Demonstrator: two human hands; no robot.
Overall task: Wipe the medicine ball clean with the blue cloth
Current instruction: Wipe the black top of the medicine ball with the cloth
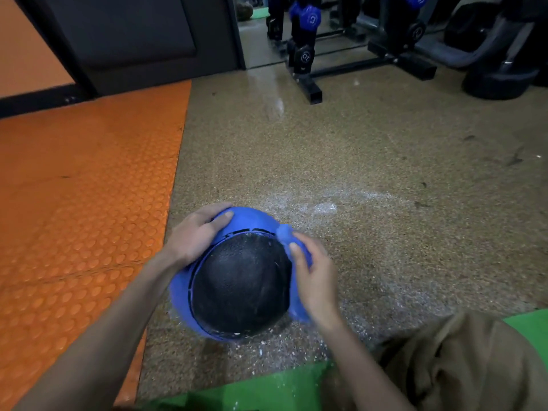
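A blue and black medicine ball (240, 283) rests on the speckled floor in front of me. My left hand (194, 234) lies spread over its upper left side, holding it steady. My right hand (314, 277) presses the blue cloth (286, 234) against the ball's right side; the cloth is blurred and bunched under my fingers, with part of it hidden by the hand. White specks dot the ball's black panel.
An orange studded mat (83, 209) covers the floor to the left. White dust (323, 207) is scattered on the floor around the ball. A dumbbell rack (308, 54) stands at the back. A green mat (267, 390) and my trouser leg (462, 363) lie near me.
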